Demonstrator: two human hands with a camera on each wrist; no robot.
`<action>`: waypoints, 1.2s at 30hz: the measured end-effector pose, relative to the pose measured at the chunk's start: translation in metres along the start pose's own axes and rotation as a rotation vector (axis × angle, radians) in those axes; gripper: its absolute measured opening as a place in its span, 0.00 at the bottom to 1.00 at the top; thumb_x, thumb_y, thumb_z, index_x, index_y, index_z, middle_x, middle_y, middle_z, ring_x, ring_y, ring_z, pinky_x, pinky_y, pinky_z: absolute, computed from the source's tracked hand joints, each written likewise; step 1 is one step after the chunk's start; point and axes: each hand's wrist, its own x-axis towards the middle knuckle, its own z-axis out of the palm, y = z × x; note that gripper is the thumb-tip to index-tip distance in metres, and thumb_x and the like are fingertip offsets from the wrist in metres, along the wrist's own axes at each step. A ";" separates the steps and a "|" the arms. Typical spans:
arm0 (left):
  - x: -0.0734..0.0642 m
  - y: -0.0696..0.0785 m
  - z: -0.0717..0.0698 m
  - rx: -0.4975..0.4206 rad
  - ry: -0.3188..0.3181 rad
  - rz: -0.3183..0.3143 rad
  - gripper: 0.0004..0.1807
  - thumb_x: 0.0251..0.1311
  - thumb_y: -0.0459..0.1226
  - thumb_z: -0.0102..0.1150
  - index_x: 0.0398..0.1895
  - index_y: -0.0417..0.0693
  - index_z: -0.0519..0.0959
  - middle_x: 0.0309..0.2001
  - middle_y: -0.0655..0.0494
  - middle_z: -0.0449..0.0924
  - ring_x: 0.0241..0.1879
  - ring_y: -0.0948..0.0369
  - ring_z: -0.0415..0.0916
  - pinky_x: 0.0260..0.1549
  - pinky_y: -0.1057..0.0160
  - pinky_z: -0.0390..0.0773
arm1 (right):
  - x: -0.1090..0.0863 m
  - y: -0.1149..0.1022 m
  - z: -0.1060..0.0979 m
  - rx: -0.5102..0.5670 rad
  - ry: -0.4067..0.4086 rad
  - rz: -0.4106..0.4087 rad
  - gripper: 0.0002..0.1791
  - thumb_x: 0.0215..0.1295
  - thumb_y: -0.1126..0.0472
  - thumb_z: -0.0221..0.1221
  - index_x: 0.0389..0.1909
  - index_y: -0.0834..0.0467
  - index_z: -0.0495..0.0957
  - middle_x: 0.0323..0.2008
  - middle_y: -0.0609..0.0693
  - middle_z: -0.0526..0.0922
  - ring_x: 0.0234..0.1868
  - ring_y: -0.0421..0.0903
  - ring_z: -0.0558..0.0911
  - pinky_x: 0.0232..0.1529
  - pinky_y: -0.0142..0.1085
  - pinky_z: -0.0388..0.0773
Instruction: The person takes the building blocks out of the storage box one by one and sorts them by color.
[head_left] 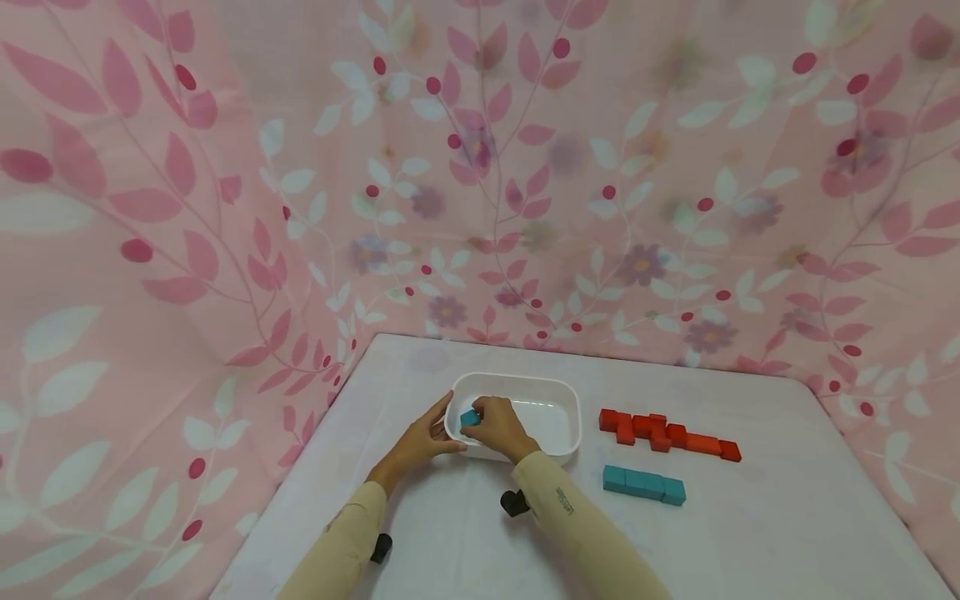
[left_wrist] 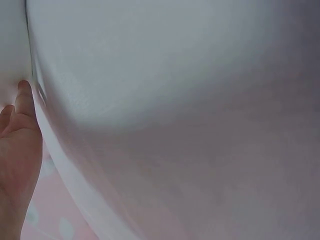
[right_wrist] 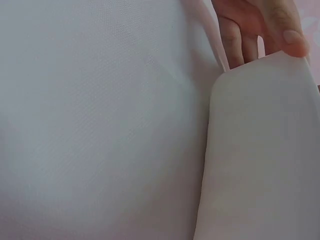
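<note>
In the head view a white plastic tub (head_left: 551, 454) with rounded corners stands on the table. My left hand (head_left: 417, 442) is at its left end, fingers spread, the thumb along the front wall and the fingers by the left rim. In the left wrist view the thumb of my left hand (left_wrist: 20, 145) lies nearly straight against the white wall. My right hand (head_left: 501, 427) reaches over the front rim into the tub and pinches a blue cube (head_left: 469, 418) between thumb and fingers, near the tub's left end.
To the right of the tub, a row of blue cubes (head_left: 643, 484) lies close together. Behind it runs an uneven line of red blocks (head_left: 670, 434). White cloth (head_left: 780, 500) covers the table, and a pink floral curtain (head_left: 525, 167) hangs at the back and sides.
</note>
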 end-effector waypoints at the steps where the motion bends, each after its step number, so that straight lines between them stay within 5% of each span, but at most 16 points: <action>1: 0.000 0.000 0.000 -0.003 -0.003 0.005 0.57 0.49 0.41 0.75 0.78 0.62 0.49 0.77 0.56 0.46 0.71 0.54 0.57 0.56 0.64 0.73 | 0.002 0.000 0.001 -0.002 -0.001 0.001 0.23 0.53 0.59 0.73 0.45 0.70 0.81 0.38 0.60 0.85 0.35 0.47 0.80 0.42 0.41 0.82; 18: -0.002 0.005 0.004 0.017 0.009 -0.001 0.57 0.49 0.39 0.75 0.78 0.60 0.48 0.77 0.54 0.46 0.71 0.53 0.57 0.57 0.65 0.72 | 0.003 0.002 0.002 0.035 0.061 0.051 0.16 0.53 0.64 0.70 0.41 0.68 0.84 0.35 0.54 0.86 0.33 0.42 0.79 0.42 0.40 0.82; 26: -0.002 0.004 0.003 0.012 0.024 0.000 0.58 0.48 0.40 0.75 0.78 0.60 0.48 0.77 0.54 0.46 0.71 0.53 0.57 0.58 0.65 0.72 | -0.006 -0.001 -0.007 0.061 0.262 -0.104 0.17 0.51 0.66 0.68 0.43 0.66 0.83 0.37 0.53 0.83 0.38 0.49 0.81 0.42 0.39 0.83; 36: -0.001 0.004 0.003 0.018 0.034 -0.055 0.60 0.43 0.44 0.78 0.78 0.65 0.49 0.77 0.57 0.47 0.71 0.54 0.57 0.58 0.63 0.71 | -0.035 0.016 -0.043 0.118 0.307 -0.185 0.17 0.51 0.69 0.68 0.44 0.64 0.81 0.38 0.50 0.81 0.39 0.43 0.82 0.43 0.38 0.84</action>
